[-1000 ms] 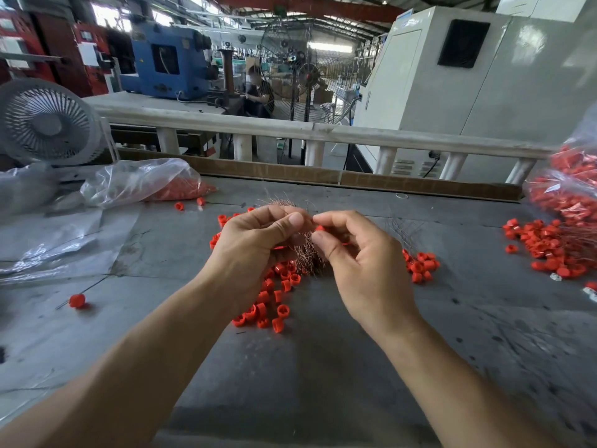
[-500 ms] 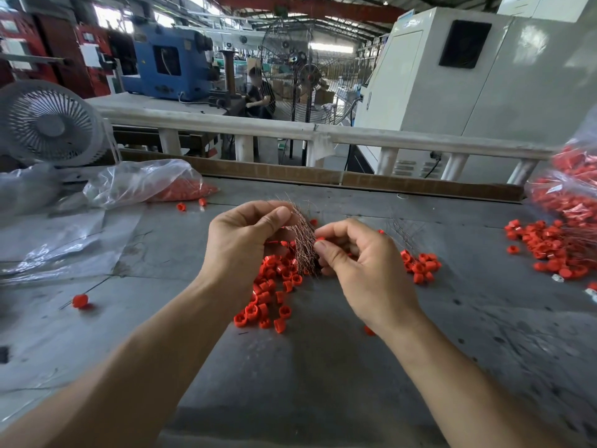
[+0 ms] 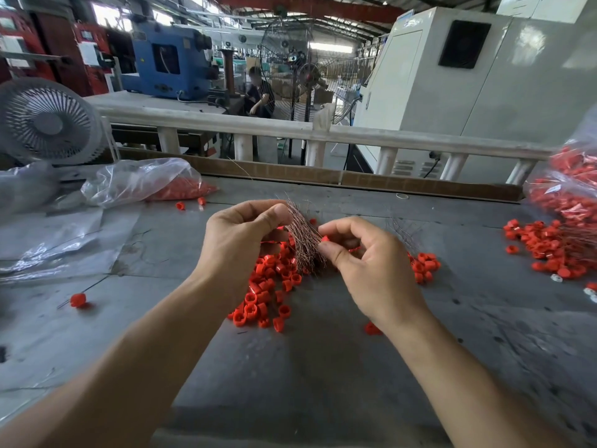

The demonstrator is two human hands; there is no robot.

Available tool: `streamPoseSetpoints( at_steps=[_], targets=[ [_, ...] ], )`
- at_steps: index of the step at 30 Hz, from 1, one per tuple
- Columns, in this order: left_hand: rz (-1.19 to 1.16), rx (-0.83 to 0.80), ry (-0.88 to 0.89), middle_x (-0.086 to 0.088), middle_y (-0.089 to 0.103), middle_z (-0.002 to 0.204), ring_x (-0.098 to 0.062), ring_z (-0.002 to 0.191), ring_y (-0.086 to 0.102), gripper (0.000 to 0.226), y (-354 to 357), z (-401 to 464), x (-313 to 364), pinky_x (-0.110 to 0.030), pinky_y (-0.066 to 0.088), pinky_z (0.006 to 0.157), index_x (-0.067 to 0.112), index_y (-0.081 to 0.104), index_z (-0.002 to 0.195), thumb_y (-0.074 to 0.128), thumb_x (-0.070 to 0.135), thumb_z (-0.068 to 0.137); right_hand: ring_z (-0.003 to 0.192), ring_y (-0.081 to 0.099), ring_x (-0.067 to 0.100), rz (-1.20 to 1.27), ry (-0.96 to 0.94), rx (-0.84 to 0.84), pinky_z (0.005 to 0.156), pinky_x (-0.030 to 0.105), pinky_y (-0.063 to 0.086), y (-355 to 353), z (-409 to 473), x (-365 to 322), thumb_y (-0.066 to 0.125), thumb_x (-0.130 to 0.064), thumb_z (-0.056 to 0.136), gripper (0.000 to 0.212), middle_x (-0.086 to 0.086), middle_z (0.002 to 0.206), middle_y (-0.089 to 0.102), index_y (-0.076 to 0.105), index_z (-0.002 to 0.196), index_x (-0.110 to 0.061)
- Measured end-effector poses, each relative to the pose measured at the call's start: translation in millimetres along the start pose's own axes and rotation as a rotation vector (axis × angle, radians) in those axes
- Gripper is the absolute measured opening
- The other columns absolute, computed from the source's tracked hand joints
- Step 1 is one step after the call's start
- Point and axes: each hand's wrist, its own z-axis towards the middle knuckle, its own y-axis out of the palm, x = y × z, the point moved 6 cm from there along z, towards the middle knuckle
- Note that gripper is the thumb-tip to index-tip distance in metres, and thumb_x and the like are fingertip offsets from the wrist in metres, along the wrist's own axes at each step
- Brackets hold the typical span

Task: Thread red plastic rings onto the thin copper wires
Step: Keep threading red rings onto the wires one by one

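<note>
A grey desk (image 3: 323, 367) sits in a big workshop. By its left edge stand a white fan (image 3: 48, 121) and a plastic bag (image 3: 142, 182). In the middle, the left hand (image 3: 239, 240) pinches a bunch of copper wires (image 3: 305, 244). The right hand (image 3: 365, 263) pinches one red ring (image 3: 324, 238) beside them, above a pile of red rings (image 3: 268, 286). More rings (image 3: 546, 250) lie near the right edge.

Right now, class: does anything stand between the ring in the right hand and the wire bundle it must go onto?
Nothing visible. The right hand pinches a ring right beside the wires that the left hand holds; no object lies between them.
</note>
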Motion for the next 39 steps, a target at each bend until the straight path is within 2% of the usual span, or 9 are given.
streamPoseSetpoints(
  at_steps=[5, 8, 12, 16, 21, 28, 32, 35, 39],
  targets=[
    [0.192, -0.009, 0.026, -0.007, 0.078, 0.086, -0.014, 0.066, 0.068, 0.01, 3.6, 0.2, -0.7, -0.024, 0.056, 0.057, 0.017, 0.077, 0.096, 0.069, 0.011, 0.096, 0.08, 0.067, 0.01, -0.221, 0.03, 0.233, 0.082, 0.036, 0.057, -36.5, 11.3, 13.8, 0.079, -0.014, 0.086, 0.014, -0.008, 0.087, 0.072, 0.076, 0.096, -0.022],
    [0.366, 0.003, 0.096, 0.0, 0.078, 0.081, -0.013, 0.064, 0.067, 0.016, 2.6, 0.4, 0.4, -0.033, 0.054, 0.06, 0.025, 0.077, 0.09, 0.068, 0.013, 0.097, 0.085, 0.07, 0.019, -0.431, 0.195, 0.312, 0.081, 0.038, 0.058, -63.7, 17.2, 35.6, 0.078, -0.022, 0.087, 0.009, -0.007, 0.087, 0.074, 0.074, 0.095, -0.025],
    [0.596, 0.012, 0.156, 0.012, 0.076, 0.077, -0.006, 0.067, 0.067, 0.02, 0.4, 2.4, -0.6, -0.029, 0.055, 0.066, 0.033, 0.076, 0.078, 0.071, 0.02, 0.092, 0.098, 0.069, 0.031, -0.685, 0.44, 0.258, 0.087, 0.039, 0.055, -90.5, 18.4, 63.6, 0.076, -0.027, 0.086, 0.009, 0.0, 0.099, 0.077, 0.072, 0.095, -0.027],
    [0.842, 0.024, 0.209, 0.034, 0.067, 0.073, 0.014, 0.072, 0.062, 0.022, 3.4, -0.5, 3.2, -0.01, 0.041, 0.057, 0.04, 0.069, 0.075, 0.071, 0.026, 0.092, 0.108, 0.067, 0.034, -0.82, 0.535, 0.21, 0.092, 0.038, 0.05, -99.4, 19.8, 74.0, 0.076, -0.028, 0.085, 0.012, 0.005, 0.107, 0.076, 0.075, 0.097, -0.028],
    [0.992, 0.039, 0.256, 0.022, 0.065, 0.075, -0.002, 0.076, 0.063, 0.011, 2.5, -1.6, 5.2, -0.025, 0.045, 0.065, 0.032, 0.073, 0.081, 0.071, 0.028, 0.09, 0.111, 0.064, 0.034, -0.895, 0.569, 0.152, 0.093, 0.038, 0.046, -96.9, 19.6, 80.0, 0.075, -0.03, 0.087, 0.014, 0.006, 0.108, 0.075, 0.075, 0.101, -0.029],
    [1.223, 0.016, 0.282, 0.017, 0.06, 0.092, -0.016, 0.099, 0.057, 0.011, 1.3, -3.8, 4.8, -0.039, 0.045, 0.091, 0.032, 0.074, 0.099, 0.075, 0.038, 0.09, 0.104, 0.068, 0.03, -0.739, 0.316, 0.188, 0.092, 0.04, 0.053, -77.2, 21.3, 56.4, 0.076, -0.027, 0.088, 0.013, 0.0, 0.102, 0.077, 0.076, 0.101, -0.024],
    [1.268, 0.002, 0.309, 0.015, 0.059, 0.098, -0.016, 0.102, 0.055, 0.012, 3.2, -4.4, 4.9, -0.037, 0.041, 0.092, 0.034, 0.074, 0.099, 0.076, 0.039, 0.089, 0.081, 0.068, 0.008, -0.499, 0.168, 0.025, 0.077, 0.027, 0.052, -40.6, 17.5, 37.2, 0.08, -0.027, 0.086, 0.006, -0.016, 0.082, 0.073, 0.076, 0.086, -0.03],
    [1.228, -0.003, 0.343, 0.017, 0.058, 0.095, -0.013, 0.097, 0.053, 0.011, 5.3, -4.4, 5.2, -0.036, 0.04, 0.088, 0.034, 0.075, 0.098, 0.077, 0.037, 0.087, 0.082, 0.064, 0.009, -0.473, 0.019, -0.118, 0.079, 0.03, 0.051, -13.6, 12.9, 24.3, 0.082, -0.032, 0.083, 0.009, -0.014, 0.086, 0.069, 0.075, 0.088, -0.028],
    [1.186, -0.06, 0.372, 0.013, 0.065, 0.099, -0.014, 0.1, 0.057, 0.012, 13.7, -8.1, 2.7, -0.039, 0.046, 0.094, 0.034, 0.076, 0.095, 0.078, 0.041, 0.086, 0.087, 0.057, 0.012, -0.509, -0.045, -0.135, 0.077, 0.031, 0.045, 1.2, 11.3, 15.8, 0.082, -0.04, 0.083, 0.018, -0.012, 0.085, 0.063, 0.073, 0.091, -0.027]
  ],
)
